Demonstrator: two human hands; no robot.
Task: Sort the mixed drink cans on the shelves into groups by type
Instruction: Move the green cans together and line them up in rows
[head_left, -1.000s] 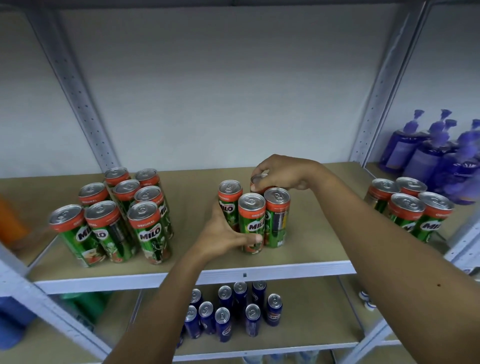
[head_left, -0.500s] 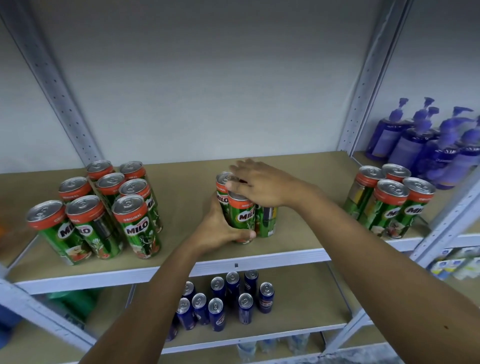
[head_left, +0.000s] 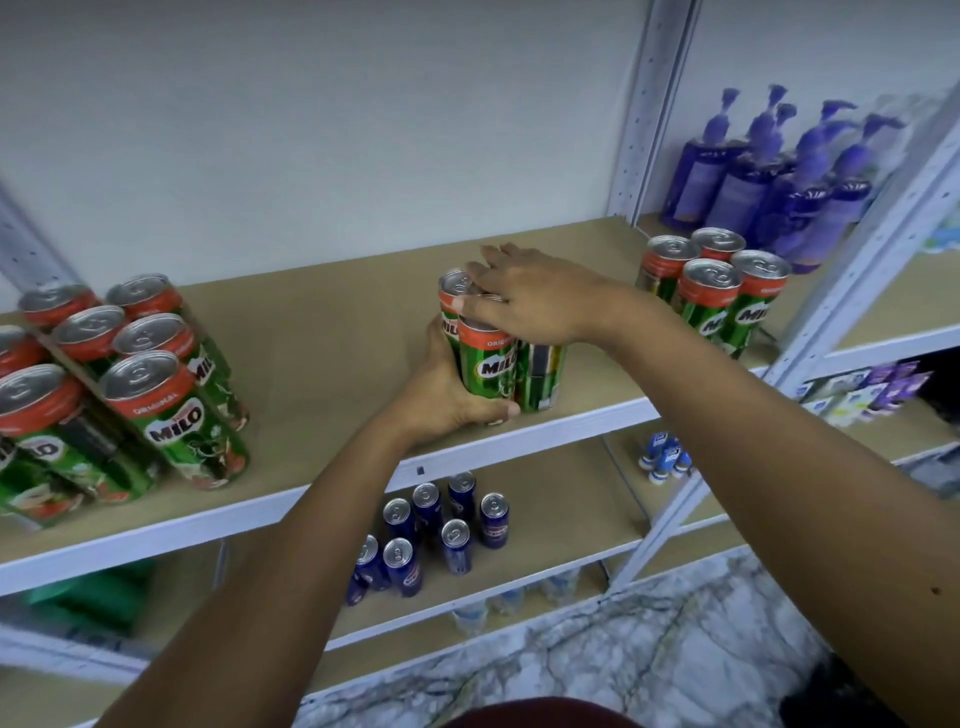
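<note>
A small cluster of green and red Milo cans (head_left: 488, 364) stands near the front edge of the tan upper shelf (head_left: 337, 332). My left hand (head_left: 447, 395) wraps round the cluster's left side and base, thumb across the front can. My right hand (head_left: 530, 301) lies flat over the can tops with straight fingers. A bigger group of Milo cans (head_left: 130, 384) stands at the left of the same shelf. Another Milo group (head_left: 717, 291) stands at the right. Several blue cans (head_left: 431, 530) sit on the shelf below.
Purple pump bottles (head_left: 769, 176) stand on the neighbouring shelf at the back right. White metal uprights (head_left: 644, 104) divide the bays. Small boxes (head_left: 872, 389) and little blue-white bottles (head_left: 665, 457) sit lower right. Marble floor (head_left: 623, 649) lies underneath.
My right hand has gone from gripping a back can's top to lying flat over the cluster's tops. The cans are pressed closer together; my left hand stays on them.
</note>
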